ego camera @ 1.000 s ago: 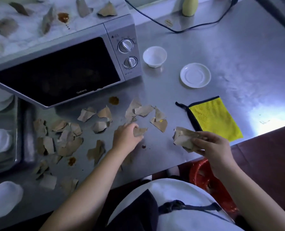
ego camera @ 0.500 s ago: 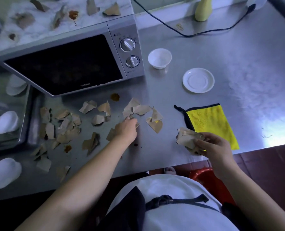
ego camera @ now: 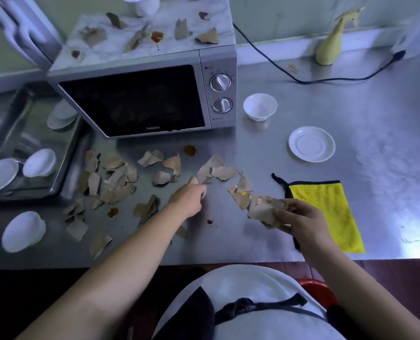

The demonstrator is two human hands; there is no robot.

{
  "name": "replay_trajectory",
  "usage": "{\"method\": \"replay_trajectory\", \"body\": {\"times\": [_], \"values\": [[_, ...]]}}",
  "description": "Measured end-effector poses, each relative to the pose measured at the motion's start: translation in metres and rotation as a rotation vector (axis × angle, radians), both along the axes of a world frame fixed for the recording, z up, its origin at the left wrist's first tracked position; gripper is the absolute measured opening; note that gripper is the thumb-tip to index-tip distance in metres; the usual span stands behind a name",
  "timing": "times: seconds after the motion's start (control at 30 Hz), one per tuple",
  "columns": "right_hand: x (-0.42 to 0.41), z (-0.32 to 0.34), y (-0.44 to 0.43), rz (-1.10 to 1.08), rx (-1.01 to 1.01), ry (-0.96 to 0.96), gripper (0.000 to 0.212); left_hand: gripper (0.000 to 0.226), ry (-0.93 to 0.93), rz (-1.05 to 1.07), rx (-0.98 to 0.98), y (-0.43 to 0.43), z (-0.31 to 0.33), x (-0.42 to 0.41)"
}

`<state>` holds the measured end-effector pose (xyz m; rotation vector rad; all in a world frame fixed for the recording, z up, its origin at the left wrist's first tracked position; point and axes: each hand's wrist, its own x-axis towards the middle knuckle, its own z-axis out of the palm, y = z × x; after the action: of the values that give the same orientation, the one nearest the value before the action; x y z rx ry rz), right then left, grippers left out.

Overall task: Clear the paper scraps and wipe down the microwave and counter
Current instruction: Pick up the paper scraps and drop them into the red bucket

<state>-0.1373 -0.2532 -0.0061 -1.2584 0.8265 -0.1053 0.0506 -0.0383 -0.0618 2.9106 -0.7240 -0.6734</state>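
Observation:
Several brown paper scraps (ego camera: 110, 182) lie scattered on the steel counter (ego camera: 351, 114) in front of the silver microwave (ego camera: 142, 99). More scraps and brown stains sit on the microwave's top (ego camera: 155, 33). My left hand (ego camera: 189, 197) reaches over the counter, fingertips touching a scrap (ego camera: 204, 177) near the middle. My right hand (ego camera: 299, 219) is closed around a bundle of collected scraps (ego camera: 262, 209). A yellow cloth (ego camera: 326, 209) lies flat just right of that hand.
A white cup (ego camera: 260, 109) and a white saucer (ego camera: 312, 146) stand right of the microwave. A steel tray (ego camera: 66, 168) with white dishes is at left, a white bowl (ego camera: 22, 231) in front of it. A black cable (ego camera: 326, 81) and a yellow spray bottle (ego camera: 331, 45) are at the back. Brown stains (ego camera: 189, 150) dot the counter.
The view has tilted up, showing more of the microwave top. My left hand has moved forward from a near scrap to the cluster in the middle. My right hand keeps its bundle.

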Motion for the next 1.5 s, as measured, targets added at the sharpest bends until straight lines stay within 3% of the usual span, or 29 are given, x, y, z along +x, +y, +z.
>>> {"method": "replay_trajectory", "body": {"times": [0.23,0.37,0.43,0.53,0.67,0.8,0.97,1.1,1.4,1.5], "values": [[0.004,0.006,0.013,-0.010,-0.007,-0.036,0.010,0.014,-0.046,0.119,-0.108,0.023,0.015,0.004],[0.015,0.008,0.030,-0.002,0.001,-0.051,0.011,0.019,-0.024,0.297,-0.317,0.051,0.034,0.002],[0.021,0.007,0.041,-0.004,0.001,-0.040,0.015,0.024,0.070,0.415,-0.478,0.065,0.051,-0.007],[0.030,0.008,0.062,0.021,0.001,-0.015,0.018,0.032,0.372,0.566,-0.850,0.085,0.079,-0.026],[0.045,0.016,0.094,0.119,-0.019,-0.026,0.016,0.027,0.549,0.554,-1.081,0.105,0.106,-0.036],[0.061,0.035,0.127,0.293,-0.038,-0.086,0.029,0.019,0.597,0.470,-1.094,0.117,0.116,-0.032],[0.074,0.054,0.156,0.369,0.032,-0.124,0.012,0.020,0.533,0.406,-1.048,0.134,0.106,-0.021],[0.073,0.060,0.174,0.422,0.074,-0.121,0.029,0.025,0.559,0.393,-1.076,0.151,0.096,-0.016],[0.063,0.050,0.215,0.132,-0.080,0.016,0.017,0.013,0.690,0.306,-1.122,0.185,0.066,-0.015],[0.058,0.046,0.219,-0.024,-0.124,0.055,0.021,0.007,0.575,0.405,-1.010,0.204,0.042,0.002]]}}
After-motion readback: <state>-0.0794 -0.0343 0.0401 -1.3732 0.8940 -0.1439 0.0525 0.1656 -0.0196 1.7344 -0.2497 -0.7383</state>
